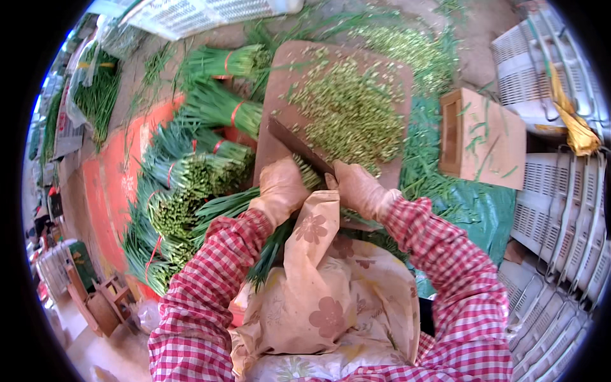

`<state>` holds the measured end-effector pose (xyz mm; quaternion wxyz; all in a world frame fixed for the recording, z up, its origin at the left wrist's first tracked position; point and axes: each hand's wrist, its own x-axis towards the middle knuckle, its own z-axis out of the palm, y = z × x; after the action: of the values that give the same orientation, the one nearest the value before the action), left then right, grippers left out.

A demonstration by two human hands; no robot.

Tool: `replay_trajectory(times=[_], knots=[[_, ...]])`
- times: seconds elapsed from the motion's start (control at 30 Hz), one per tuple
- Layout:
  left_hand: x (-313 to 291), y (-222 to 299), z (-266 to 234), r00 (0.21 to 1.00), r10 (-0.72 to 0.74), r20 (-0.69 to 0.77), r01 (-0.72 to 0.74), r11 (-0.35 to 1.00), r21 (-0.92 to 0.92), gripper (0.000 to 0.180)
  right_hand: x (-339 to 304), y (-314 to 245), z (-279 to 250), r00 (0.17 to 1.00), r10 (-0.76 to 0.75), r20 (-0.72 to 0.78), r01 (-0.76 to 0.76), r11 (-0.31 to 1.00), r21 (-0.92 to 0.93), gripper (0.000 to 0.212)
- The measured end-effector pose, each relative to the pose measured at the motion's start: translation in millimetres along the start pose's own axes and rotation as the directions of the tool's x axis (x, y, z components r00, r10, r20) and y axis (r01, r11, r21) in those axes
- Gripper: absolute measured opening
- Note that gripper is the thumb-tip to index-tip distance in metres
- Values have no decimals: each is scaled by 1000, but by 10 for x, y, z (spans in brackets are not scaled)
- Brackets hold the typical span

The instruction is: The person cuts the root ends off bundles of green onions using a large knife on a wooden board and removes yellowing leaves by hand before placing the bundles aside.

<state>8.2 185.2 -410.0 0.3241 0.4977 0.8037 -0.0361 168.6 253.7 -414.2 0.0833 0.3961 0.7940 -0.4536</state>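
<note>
My left hand [280,186], in a tan glove, presses down on a bundle of long green stalks [237,205] lying across the near edge of a brown cutting board [280,83]. My right hand [359,188], also gloved, grips the handle of a dark broad knife [298,145] whose blade rests on the board at the stalk ends. A heap of small chopped green pieces [353,108] covers the board's middle and far side. Both sleeves are red-and-white check, with a floral apron below.
Tied bunches of green stalks [184,172] pile up at the left on an orange surface. A small wooden box [480,137] sits right of the board on green sheeting. White plastic crates [560,210] stack at the right, another crate [191,13] at the top.
</note>
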Motion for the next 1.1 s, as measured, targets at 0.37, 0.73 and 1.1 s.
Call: replay_trajectory(times=[0.37, 0.73, 1.1], knots=[[-100, 12, -6, 999, -12, -43, 13, 1000, 25, 64, -799, -88, -199, 992, 54, -114, -52, 998, 20, 27], [-69, 14, -39, 999, 14, -50, -12, 999, 41, 39, -727, 230, -160, 996, -77, -52, 84, 988, 131, 24], [-78, -52, -2, 992, 96, -79, -96, 995, -1, 32, 25, -37, 266, 986, 49, -157, -30, 993, 118, 29]])
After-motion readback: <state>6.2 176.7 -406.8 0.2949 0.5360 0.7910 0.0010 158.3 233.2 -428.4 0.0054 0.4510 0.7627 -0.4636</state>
